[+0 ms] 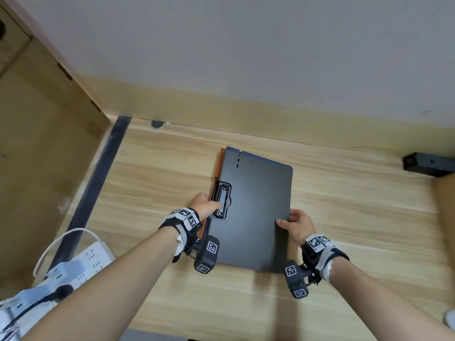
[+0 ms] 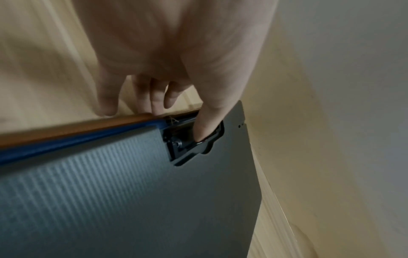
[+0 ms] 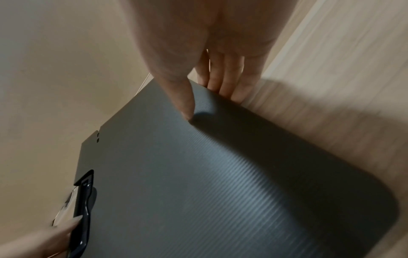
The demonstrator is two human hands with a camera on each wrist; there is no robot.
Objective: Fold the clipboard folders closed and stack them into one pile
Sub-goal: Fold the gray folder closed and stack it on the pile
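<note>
A dark grey ribbed clipboard folder (image 1: 256,212) (image 2: 132,192) (image 3: 220,174) lies closed on top of a pile on the wooden table (image 1: 357,217). Under it show the edge of a blue folder (image 1: 270,159) (image 2: 66,141) and an orange folder (image 1: 218,163) (image 2: 77,125). My left hand (image 1: 208,203) (image 2: 178,120) holds the pile's left edge, thumb on the black clip (image 1: 222,199) (image 2: 194,146) (image 3: 82,209), fingers down beside the orange edge. My right hand (image 1: 288,217) (image 3: 207,103) pinches the grey folder's right edge, thumb on top, fingers under it.
A white power strip (image 1: 93,259) with plugs and a cable lies at the front left, past a dark bar (image 1: 98,188) along the table's left side. A black bracket (image 1: 428,163) sits at the far right. The wall rises close behind the pile.
</note>
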